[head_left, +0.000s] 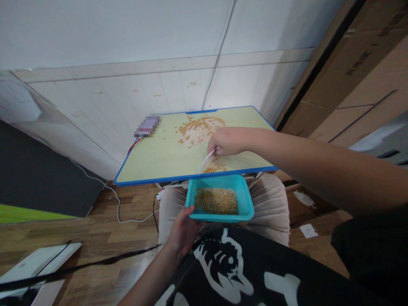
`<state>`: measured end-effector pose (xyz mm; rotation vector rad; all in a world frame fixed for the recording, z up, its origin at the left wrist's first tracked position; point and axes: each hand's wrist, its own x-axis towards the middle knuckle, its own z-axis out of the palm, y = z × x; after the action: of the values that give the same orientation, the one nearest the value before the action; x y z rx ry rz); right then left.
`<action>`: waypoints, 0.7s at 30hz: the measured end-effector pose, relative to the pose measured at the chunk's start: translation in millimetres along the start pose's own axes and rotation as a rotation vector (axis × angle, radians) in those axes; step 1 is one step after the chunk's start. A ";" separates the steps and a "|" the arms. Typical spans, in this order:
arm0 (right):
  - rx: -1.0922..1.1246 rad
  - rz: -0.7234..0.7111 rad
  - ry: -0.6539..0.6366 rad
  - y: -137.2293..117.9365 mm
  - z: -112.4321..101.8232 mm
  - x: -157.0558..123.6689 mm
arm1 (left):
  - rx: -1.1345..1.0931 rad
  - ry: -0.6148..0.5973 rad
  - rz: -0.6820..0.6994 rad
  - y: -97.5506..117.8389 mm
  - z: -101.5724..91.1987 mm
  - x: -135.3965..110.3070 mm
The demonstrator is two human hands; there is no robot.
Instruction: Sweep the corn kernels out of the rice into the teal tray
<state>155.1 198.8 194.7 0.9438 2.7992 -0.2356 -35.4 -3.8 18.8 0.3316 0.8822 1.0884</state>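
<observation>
My left hand (186, 231) grips the near left corner of a turquoise plastic basket (245, 204), its thumb on the rim. Yellow corn kernels (216, 201), mixed with paler grains, cover the basket's bottom. The basket sits over my lap, just under the front edge of the table. My right hand (225, 140) is closed on a thin white card (208, 161), held tilted with its lower end near the table edge. Beside the card lies a small group of kernels (215, 166). Farther back spreads a larger heap of kernels and white grains (200, 131).
The small table (146, 159) has a pale yellow top and blue rim. A blurred-out phone-like object (147, 126) with a red cord lies at its left. Behind stands a white wall (127, 93) with a cable; cardboard boxes (334, 80) rise at the right.
</observation>
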 end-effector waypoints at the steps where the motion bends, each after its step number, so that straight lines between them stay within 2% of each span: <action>1: 0.005 -0.004 0.012 -0.5 -1.8 -0.1 | -0.001 -0.003 0.004 -0.2 -0.2 0.1; 6: 0.016 0.051 0.109 10.2 -14.1 0.0 | -0.018 0.000 -0.004 -0.2 1.1 0.0; 11: 0.014 0.217 0.193 49.8 -14.1 -0.5 | -0.018 0.003 0.003 -0.2 0.8 -0.3; 16: 0.066 0.377 0.099 93.7 -3.8 -4.4 | -0.033 0.001 0.015 -0.7 -3.3 0.8; 21: 0.198 0.491 0.044 114.0 5.7 -10.2 | -0.026 0.030 0.039 -0.4 -3.5 1.2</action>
<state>233.5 281.3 180.9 1.6553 2.5069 -0.4254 -37.5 -3.5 15.9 0.3129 0.8903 1.1429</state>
